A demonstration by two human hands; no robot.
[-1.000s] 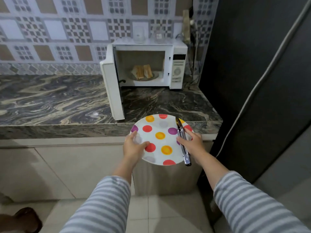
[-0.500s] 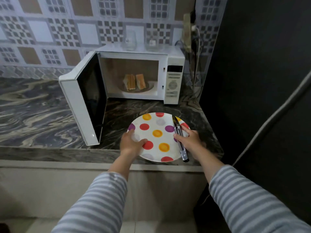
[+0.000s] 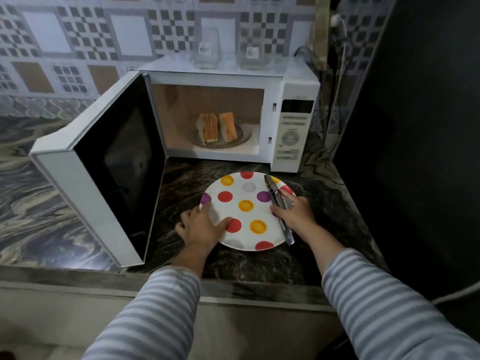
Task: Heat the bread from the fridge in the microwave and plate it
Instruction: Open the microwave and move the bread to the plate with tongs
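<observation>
A white plate with coloured dots (image 3: 242, 189) is low over or on the dark counter in front of the white microwave (image 3: 296, 131). My left hand (image 3: 201, 226) grips its left rim, thumb on top. My right hand (image 3: 293, 213) holds the right rim together with metal tongs (image 3: 279, 206) lying across the plate's edge. The microwave door (image 3: 98, 167) stands wide open to the left. Inside, slices of bread (image 3: 217, 127) stand on a glass dish (image 3: 241, 137).
Two clear glass containers (image 3: 206, 49) stand on top of the microwave. A dark fridge wall (image 3: 415, 126) rises at the right. Cables (image 3: 337, 74) hang behind the microwave. Marbled counter (image 3: 31, 203) stretches left of the open door.
I have come closer to the counter. The plate and tongs, carried in both hands, moved forward and down, from beyond the counter's front edge to in front of the microwave.
</observation>
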